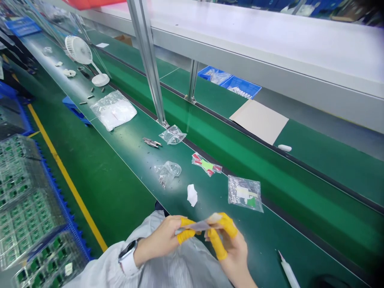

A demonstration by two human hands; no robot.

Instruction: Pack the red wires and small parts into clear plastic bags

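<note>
My left hand [163, 240], with yellow finger covers on its fingertips, pinches one end of a thin, flat greyish piece [196, 227]. The other end is between the thumb and fingers of my right hand [232, 248], which also wears yellow finger covers. Motion blurs the piece, so I cannot tell its exact kind. Just beyond my hands, a scrap of white paper [192, 195] lies on the green bench [168, 200]. To the right of it is a clear zip bag [245, 193] with small parts and a green label.
Clear bags [173, 135], red-and-green packets [207, 164], metal bits [152, 143] and a white fan [78, 50] stand along the bench. A white pen-like tool [288, 270] lies at right. A metal post [148, 60] holds the shelf. Trays of green boards [33, 212] are at left.
</note>
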